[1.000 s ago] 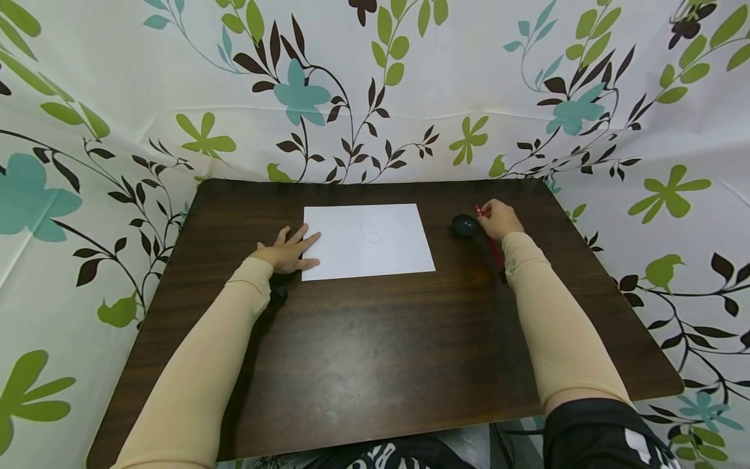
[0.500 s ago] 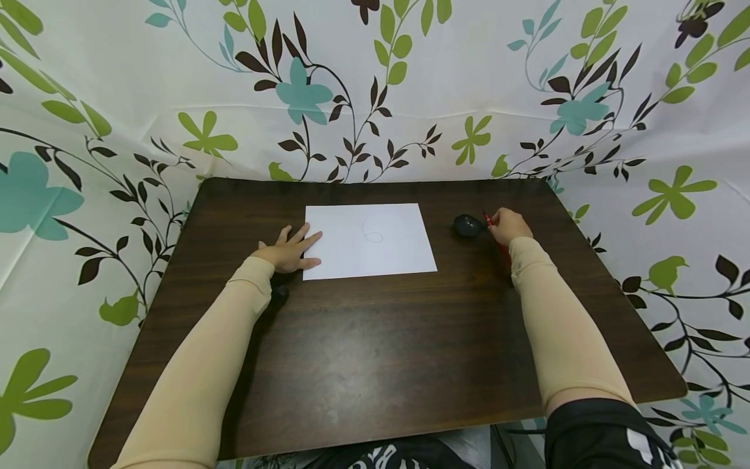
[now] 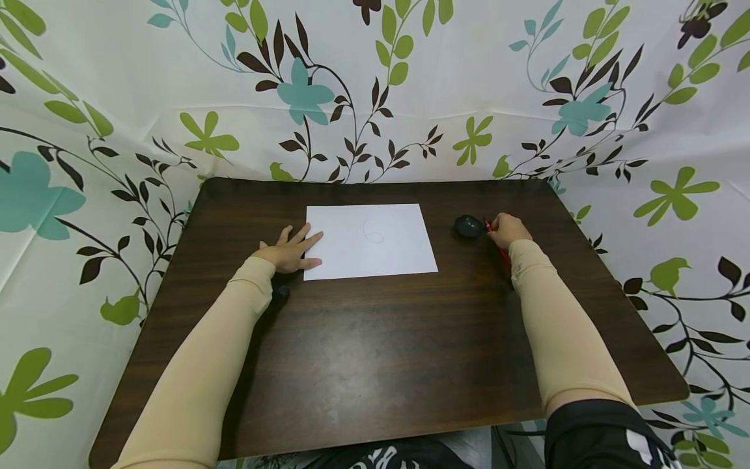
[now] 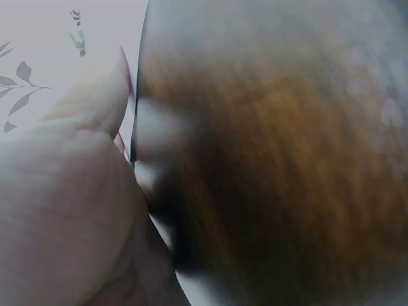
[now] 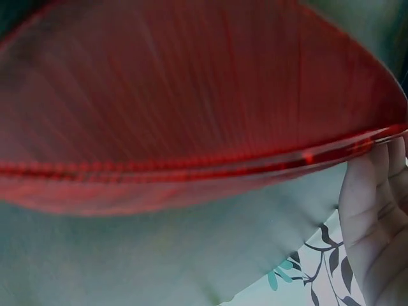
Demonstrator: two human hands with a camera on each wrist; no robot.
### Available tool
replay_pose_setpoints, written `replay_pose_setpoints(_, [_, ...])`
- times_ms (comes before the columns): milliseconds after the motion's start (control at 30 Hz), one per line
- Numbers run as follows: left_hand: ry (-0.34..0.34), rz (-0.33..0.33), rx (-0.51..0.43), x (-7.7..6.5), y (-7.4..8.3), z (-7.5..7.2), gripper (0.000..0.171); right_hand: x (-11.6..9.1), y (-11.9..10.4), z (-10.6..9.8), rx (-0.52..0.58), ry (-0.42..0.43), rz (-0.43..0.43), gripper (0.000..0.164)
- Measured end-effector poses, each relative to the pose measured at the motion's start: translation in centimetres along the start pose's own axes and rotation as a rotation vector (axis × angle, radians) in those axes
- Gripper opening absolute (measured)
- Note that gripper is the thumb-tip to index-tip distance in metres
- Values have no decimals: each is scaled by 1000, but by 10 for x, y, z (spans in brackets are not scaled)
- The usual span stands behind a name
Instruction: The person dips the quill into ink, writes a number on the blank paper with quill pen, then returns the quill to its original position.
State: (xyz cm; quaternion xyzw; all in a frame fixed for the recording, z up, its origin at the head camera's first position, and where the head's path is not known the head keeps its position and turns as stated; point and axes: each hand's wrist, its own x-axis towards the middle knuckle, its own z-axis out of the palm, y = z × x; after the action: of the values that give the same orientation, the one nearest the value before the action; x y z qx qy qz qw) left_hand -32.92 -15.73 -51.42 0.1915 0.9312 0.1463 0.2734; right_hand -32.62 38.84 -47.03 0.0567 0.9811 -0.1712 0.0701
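My left hand (image 3: 289, 253) rests with spread fingers on the left edge of a white sheet of paper (image 3: 387, 244). The sheet bears a faint curled line. At the right of the table, my right hand (image 3: 508, 229) pinches a slender red thing (image 3: 487, 225), partly hidden by the hand and sleeve. In the right wrist view, the red thing (image 5: 210, 89) fills the top as a broad dark-red surface with a bright ribbed strip; its kind is unclear. Just left of the right hand lies a black rounded object (image 3: 469, 227), shaped like a computer mouse.
The dark brown wooden table (image 3: 381, 352) runs up to a leaf-patterned curtain (image 3: 234, 78) at the back and sides. A dark cable (image 3: 502, 446) hangs past the front edge.
My right hand has moved a little right and towards me with the red thing, away from the black rounded object. The left hand and paper keep their places.
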Motion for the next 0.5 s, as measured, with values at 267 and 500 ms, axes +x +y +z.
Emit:
replay_pose_setpoints(267, [-6,8,-27,-8,7,-4,87,3,4,4,-6,-9,-9,27])
replay_pose_setpoints(500, [-5,12,-38,-8,7,-4,88,1,-1,3,-7,-14,-2,28])
